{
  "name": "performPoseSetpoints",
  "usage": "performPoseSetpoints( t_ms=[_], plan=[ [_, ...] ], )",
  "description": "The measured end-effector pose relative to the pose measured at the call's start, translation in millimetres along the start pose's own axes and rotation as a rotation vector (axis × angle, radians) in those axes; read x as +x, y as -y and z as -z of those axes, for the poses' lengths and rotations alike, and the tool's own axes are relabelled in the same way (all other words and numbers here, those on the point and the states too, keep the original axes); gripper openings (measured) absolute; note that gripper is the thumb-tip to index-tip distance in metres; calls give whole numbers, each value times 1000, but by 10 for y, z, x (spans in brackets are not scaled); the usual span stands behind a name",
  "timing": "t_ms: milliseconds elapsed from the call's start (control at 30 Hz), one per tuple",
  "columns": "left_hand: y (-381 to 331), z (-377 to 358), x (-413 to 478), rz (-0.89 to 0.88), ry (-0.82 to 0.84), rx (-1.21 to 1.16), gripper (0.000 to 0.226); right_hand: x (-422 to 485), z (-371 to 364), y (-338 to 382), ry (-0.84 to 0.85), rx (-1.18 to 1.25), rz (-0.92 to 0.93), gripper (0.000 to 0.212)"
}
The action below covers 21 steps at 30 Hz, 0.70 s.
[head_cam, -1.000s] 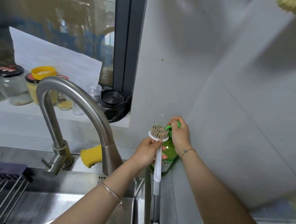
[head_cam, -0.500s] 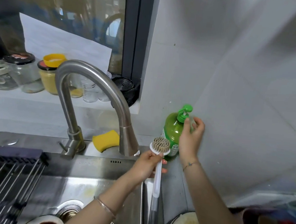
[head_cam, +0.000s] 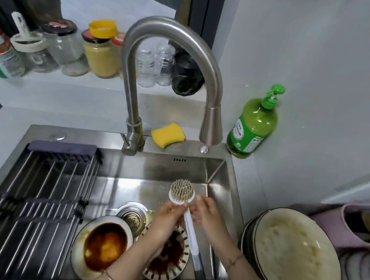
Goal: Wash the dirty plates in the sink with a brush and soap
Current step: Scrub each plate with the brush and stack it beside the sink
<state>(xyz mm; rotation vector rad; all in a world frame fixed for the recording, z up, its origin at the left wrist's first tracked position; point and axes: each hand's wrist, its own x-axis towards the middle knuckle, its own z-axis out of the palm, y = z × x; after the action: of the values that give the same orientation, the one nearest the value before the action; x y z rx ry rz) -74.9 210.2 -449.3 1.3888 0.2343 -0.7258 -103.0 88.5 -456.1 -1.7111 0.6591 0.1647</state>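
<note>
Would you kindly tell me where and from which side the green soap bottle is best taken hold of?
Probably round the body of the soap bottle, below its narrow pump neck, coming from the front. It stands in the corner, with the wall close behind and to its right and the faucet spout at its left.

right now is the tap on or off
Off: no stream of water falls from the faucet into the sink below it.
</note>
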Motion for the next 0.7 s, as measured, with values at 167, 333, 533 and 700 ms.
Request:
performPoseSetpoints(
  t_ms=[167, 333, 533, 700],
  plan=[
    [136, 165, -243, 54, -8, -23, 15, -286, -103, -120, 93, -72, -68, 32],
    [282, 209, -362, 98, 12, -31, 19, -496, -185, -228, 121, -81, -185, 38],
    [312, 459, -318, 182, 271, 171, 20, -614, -203, -345, 109, -75, -207, 49],
    [375, 1076, 136, 276, 224, 456, 27, -595, -73, -476, 108, -124, -174, 50]
  ],
)
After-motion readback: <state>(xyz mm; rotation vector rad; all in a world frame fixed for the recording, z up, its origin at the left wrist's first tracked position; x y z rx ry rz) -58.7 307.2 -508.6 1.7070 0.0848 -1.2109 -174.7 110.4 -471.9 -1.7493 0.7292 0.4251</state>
